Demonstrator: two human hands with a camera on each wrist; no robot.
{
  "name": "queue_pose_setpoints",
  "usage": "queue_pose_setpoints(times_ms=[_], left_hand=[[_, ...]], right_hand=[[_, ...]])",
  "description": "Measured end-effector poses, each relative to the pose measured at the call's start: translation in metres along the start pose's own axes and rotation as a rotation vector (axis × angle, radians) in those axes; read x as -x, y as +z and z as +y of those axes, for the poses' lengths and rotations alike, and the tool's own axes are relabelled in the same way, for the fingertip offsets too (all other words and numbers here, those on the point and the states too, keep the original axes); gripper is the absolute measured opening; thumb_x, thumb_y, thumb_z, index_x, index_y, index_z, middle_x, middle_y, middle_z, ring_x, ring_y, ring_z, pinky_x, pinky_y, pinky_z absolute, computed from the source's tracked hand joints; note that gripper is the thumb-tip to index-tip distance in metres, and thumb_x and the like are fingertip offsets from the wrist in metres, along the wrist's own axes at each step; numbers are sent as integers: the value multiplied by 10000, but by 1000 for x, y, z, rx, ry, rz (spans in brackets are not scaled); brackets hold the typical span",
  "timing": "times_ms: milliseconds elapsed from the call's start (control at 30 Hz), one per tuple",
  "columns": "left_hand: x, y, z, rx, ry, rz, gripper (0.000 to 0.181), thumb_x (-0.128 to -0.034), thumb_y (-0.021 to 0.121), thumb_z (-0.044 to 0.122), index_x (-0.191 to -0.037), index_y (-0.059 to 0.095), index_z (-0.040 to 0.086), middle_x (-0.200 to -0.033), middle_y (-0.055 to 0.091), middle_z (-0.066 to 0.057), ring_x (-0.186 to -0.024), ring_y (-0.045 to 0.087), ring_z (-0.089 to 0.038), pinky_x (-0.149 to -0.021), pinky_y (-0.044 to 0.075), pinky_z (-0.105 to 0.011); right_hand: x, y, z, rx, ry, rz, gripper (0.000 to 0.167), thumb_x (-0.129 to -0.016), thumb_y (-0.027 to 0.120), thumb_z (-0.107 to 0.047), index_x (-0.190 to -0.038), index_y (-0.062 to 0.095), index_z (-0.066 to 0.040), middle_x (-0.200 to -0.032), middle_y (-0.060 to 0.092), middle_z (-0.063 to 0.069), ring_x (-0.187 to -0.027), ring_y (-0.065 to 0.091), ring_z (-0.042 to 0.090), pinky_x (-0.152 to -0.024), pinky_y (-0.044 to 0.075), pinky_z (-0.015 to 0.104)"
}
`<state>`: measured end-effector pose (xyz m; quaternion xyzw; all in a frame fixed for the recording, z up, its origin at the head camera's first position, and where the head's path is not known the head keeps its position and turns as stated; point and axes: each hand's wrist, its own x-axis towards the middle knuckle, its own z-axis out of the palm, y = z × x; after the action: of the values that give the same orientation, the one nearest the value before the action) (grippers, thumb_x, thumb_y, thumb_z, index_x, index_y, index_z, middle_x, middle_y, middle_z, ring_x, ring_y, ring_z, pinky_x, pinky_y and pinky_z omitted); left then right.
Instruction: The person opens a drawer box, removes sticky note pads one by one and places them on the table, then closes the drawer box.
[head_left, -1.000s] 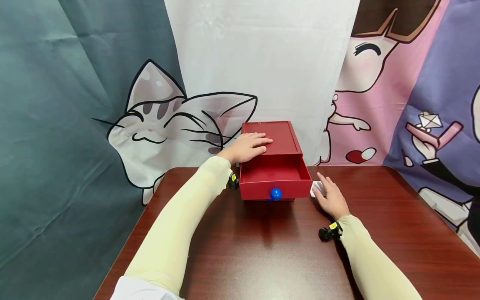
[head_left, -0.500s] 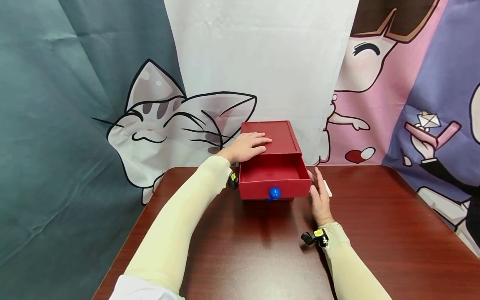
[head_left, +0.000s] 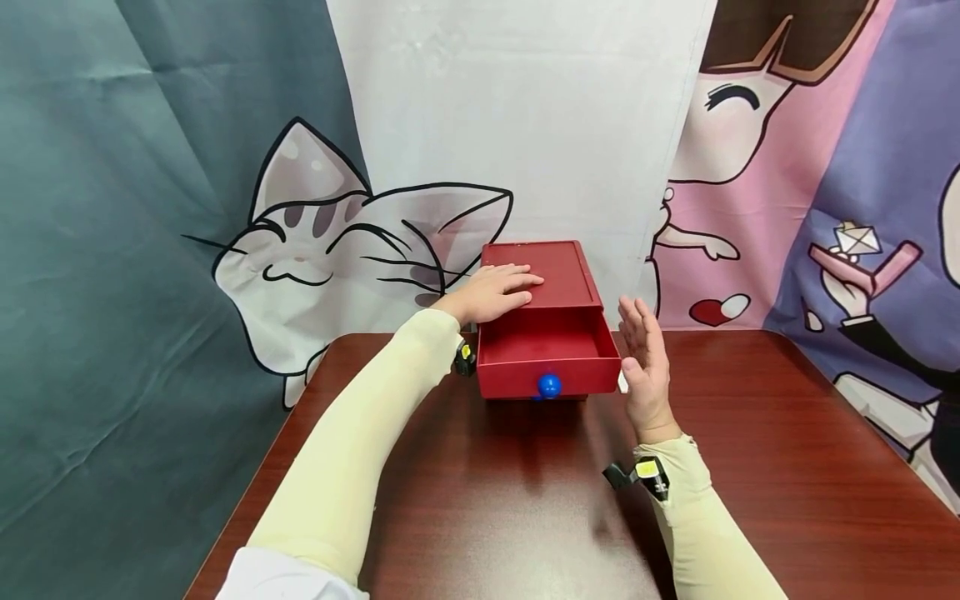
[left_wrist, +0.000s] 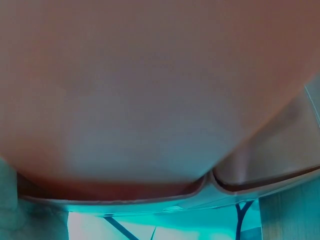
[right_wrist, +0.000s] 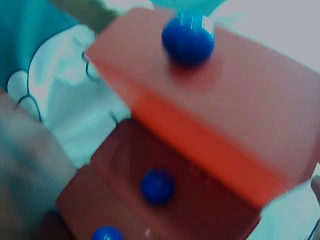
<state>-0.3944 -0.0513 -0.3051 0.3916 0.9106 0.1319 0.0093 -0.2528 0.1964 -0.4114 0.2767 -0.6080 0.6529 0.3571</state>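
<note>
A red drawer box (head_left: pixel 551 267) stands at the table's far side with its top drawer (head_left: pixel 525 379) pulled out; a blue round knob (head_left: pixel 549 386) is on the drawer front. The left hand (head_left: pixel 491 294) rests flat on the box's top left, and fills most of the left wrist view. Just right of the drawer, the right hand (head_left: pixel 647 371) is raised with straight fingers and holds nothing. In the right wrist view, the top drawer's knob (right_wrist: pixel 188 39) sits above two lower blue knobs (right_wrist: pixel 157 186).
Between the drawer and the right hand, part of a small white object (head_left: pixel 622 382) shows on the brown table (head_left: pixel 502 500). Behind the table hangs a cloth (head_left: pixel 525 125) printed with cartoon figures.
The right hand has moved left towards the drawer, then lifted with its fingers pointing up beside it. The left hand and the drawer look unmoved.
</note>
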Motion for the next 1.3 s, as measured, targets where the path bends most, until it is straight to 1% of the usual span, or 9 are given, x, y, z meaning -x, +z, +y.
queue_pose_setpoints(times_ms=[100,200,300,433,533,700,800,1000,1300], left_hand=[[0,1,0,-5,2,-3,511,-1051,431,440,-1545,441,309,-1642,317,1,-1534,203,-203,-1246,79,-427],[-1,1,0,-12,-2,3,512,-1050,431,439,-1545,441,308,-1641,321,1,-1533,209,-203,-1245,85,-429],[-1,1,0,-17,-4,3,514,-1053,424,448,-1546,440,305,-1642,319,2,-1534,208,-200,-1247,83,-435],[0,2,0,-25,-1,6,511,-1058,415,458,-1542,448,299,-1642,318,-3,-1535,206,-195,-1246,79,-442],[0,2,1,-34,-4,17,503,-1060,412,452,-1537,455,300,-1639,324,0,-1533,212,-188,-1245,85,-441],[0,1,2,-28,-14,20,502,-1056,422,440,-1537,456,299,-1638,327,1,-1531,218,-191,-1246,81,-444],[0,1,3,-26,-14,14,500,-1057,425,431,-1537,458,294,-1638,327,-4,-1531,220,-194,-1247,80,-449],[-1,1,3,-39,-5,15,496,-1057,420,428,-1535,459,299,-1635,332,-5,-1529,227,-196,-1245,91,-444],[0,1,3,-45,-3,18,487,-1061,421,423,-1531,463,303,-1636,330,2,-1531,221,-189,-1244,91,-441]], right_hand=[[-5,7,-16,232,-119,-10,755,-874,709,-266,-1489,403,47,-1548,407,237,-1441,367,348,-1207,271,357],[-11,19,-31,415,-356,-13,704,-864,763,-366,-1314,537,126,-1402,497,346,-1303,456,498,-1166,349,352],[-15,35,-43,477,-616,-2,532,-893,752,-343,-1106,637,131,-1202,590,383,-1123,536,563,-1103,434,410],[-11,55,-43,543,-947,25,309,-892,751,-257,-947,736,47,-1018,705,277,-997,642,479,-1007,489,506],[-4,66,-34,610,-1089,-6,219,-883,756,-224,-927,781,-10,-975,746,215,-946,693,420,-974,507,519],[9,71,-20,701,-1098,-76,153,-888,722,-159,-952,803,-46,-1007,760,176,-902,716,396,-911,536,517],[14,70,-12,731,-1089,-66,137,-880,704,-111,-939,810,-45,-1000,763,159,-904,713,382,-883,531,516],[21,68,0,793,-1045,-56,159,-892,691,-108,-976,813,-49,-1055,760,143,-962,694,381,-961,494,524],[24,70,4,810,-1000,-63,152,-915,688,-90,-999,807,-45,-1076,754,146,-1003,682,374,-978,495,518]])
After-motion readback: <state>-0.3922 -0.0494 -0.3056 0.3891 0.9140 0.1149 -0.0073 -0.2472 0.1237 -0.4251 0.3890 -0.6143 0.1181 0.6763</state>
